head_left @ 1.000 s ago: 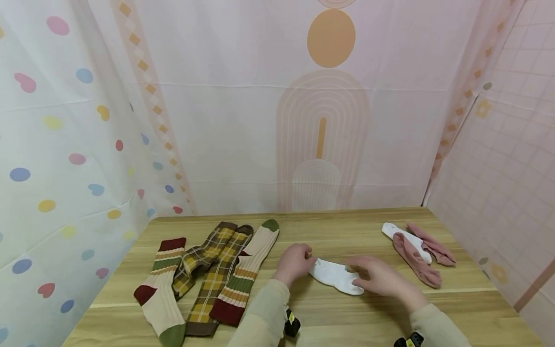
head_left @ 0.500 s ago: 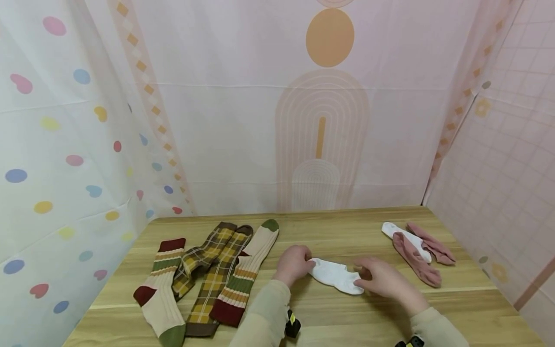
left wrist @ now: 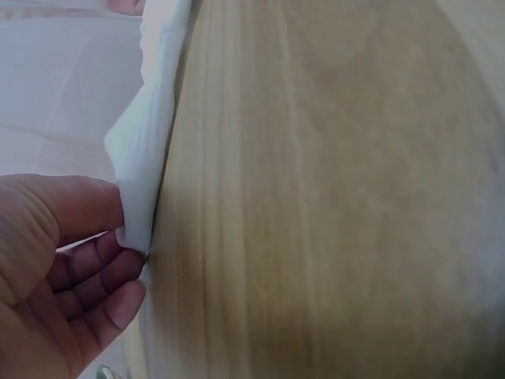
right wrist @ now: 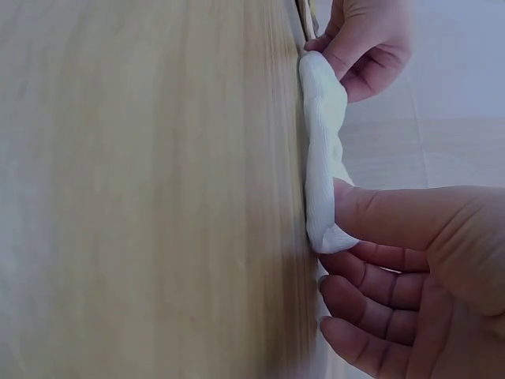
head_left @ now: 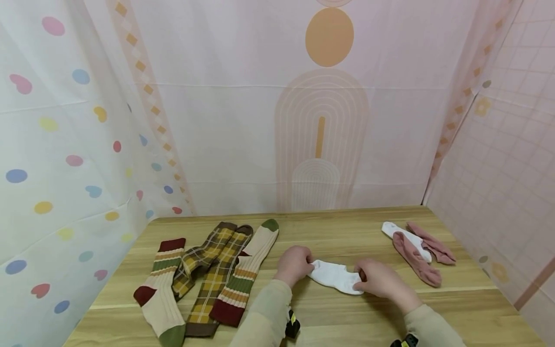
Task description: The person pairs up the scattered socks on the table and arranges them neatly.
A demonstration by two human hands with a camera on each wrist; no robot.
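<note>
A short white sock (head_left: 334, 276) lies on the wooden table between both hands. At its left end, my left hand (head_left: 295, 263) pinches the edge between thumb and fingers; the left wrist view shows the thumb (left wrist: 91, 207) over the fabric and the fingertips below. My right hand (head_left: 380, 279) pinches the other end. Seen from the right wrist, that thumb (right wrist: 387, 212) presses on the sock's opening, and the fingers curl under it. The sock stays stretched lengthwise, close to the tabletop.
On the left of the table (head_left: 329, 323) lie a striped sock (head_left: 162, 289), another striped sock (head_left: 243, 279) and yellow plaid socks (head_left: 217, 274). At the back right, pink socks (head_left: 416, 262) overlap a second white sock (head_left: 392, 230). A patterned curtain (head_left: 234, 144) hangs behind.
My right hand has moved slightly left and its fingers have closed in on the sock's right end. The left hand stays at the other end; the other socks have not moved.
</note>
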